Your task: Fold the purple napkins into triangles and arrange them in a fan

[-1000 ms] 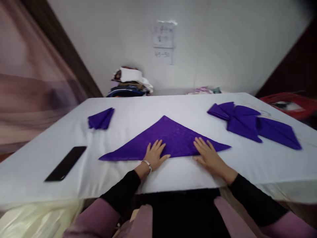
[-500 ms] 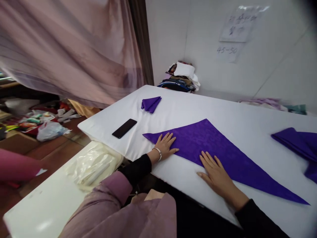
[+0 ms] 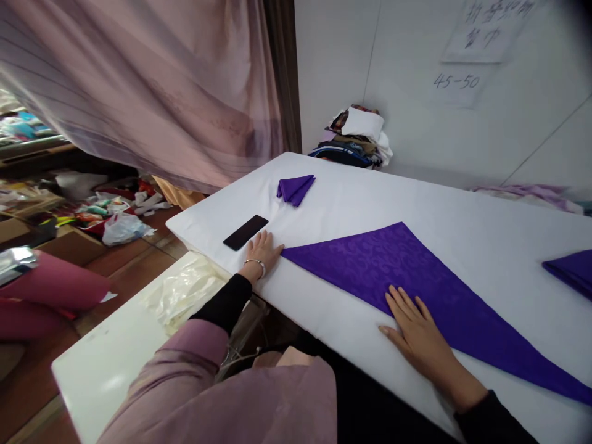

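Observation:
A purple patterned cloth napkin, folded into a wide triangle, lies flat on the white-covered table. At its left corner is my left hand, a bracelet on the wrist, its fingers stretched out on the table and its thumb touching the cloth's tip. My right hand rests palm down over the napkin's near edge. Those fingers are spread flat on the fabric, with the thumb on the white surface. A black phone lies just beyond my left hand.
A small folded purple napkin sits farther back, and more purple cloth lies at the right edge. Clothes are piled by the wall. Clear plastic covers part of a lower white surface at left.
My left hand has slid left along the near edge to the napkin's left corner. My right hand stays flat on the cloth. The view has turned slightly left.

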A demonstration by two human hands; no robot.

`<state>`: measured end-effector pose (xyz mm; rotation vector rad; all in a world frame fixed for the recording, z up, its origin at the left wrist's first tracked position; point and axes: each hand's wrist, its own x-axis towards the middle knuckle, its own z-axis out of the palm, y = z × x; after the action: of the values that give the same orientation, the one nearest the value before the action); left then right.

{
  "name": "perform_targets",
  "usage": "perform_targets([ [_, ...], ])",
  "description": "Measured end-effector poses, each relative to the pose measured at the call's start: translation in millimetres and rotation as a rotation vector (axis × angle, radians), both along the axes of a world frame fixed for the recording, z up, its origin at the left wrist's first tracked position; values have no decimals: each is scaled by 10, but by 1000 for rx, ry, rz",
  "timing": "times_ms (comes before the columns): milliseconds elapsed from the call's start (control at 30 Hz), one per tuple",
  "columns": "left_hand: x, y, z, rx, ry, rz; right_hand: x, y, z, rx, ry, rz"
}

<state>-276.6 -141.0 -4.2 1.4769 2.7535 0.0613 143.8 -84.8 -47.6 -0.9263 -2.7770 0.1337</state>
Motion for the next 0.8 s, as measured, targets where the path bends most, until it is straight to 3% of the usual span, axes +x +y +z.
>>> perform_targets([
  [100,240,120,84,105,4,-60,-10,3,12,0,-21,-5],
  [233,950,347,119,154,-82,-460,-57,-5,82,-32,-42,-13],
  [367,1587,518,-7,99,-139,-857,-123,-24,184,-65,-53,-13],
  [500,1781,645,-143,22,-152,-955,31,-33,242,-106,-64,-42],
  [633,1743,692,-160,-4,-152,-954,661,-52,217,-134,-92,-235],
  [800,1731,687,-173,6,-157,-951,1892,-102,45,-97,-110,-595],
])
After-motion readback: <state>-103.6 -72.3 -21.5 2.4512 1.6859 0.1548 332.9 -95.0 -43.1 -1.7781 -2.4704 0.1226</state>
